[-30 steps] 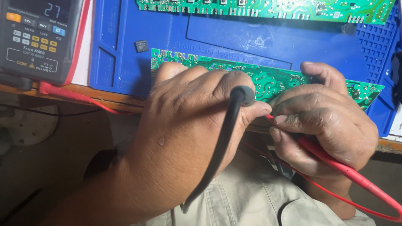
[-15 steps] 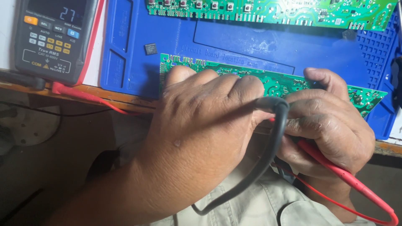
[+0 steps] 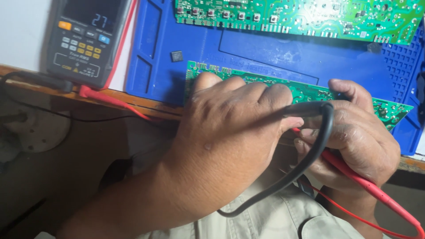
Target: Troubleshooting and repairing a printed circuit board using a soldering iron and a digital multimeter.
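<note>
My left hand [image 3: 230,128] grips a black test probe [image 3: 310,110], whose black lead [image 3: 287,177] loops down over my lap. My right hand [image 3: 354,137] holds a red test probe [image 3: 349,170], its red lead running off to the lower right. Both hands rest on the near edge of a long green circuit board [image 3: 310,90] that lies tilted on a blue work mat [image 3: 265,48]. The probe tips are hidden under my fingers.
A dark multimeter [image 3: 86,37] with a lit display stands at the upper left, red lead [image 3: 110,99] plugged in. A second green circuit board [image 3: 301,17] lies along the mat's far side. A small black chip [image 3: 176,55] sits on the mat. The wooden bench edge [image 3: 146,106] runs below.
My left hand has tilted the black probe from pointing upward to lying flat, pointing right, and its lead now loops lower. The view has shifted left and down slightly.
</note>
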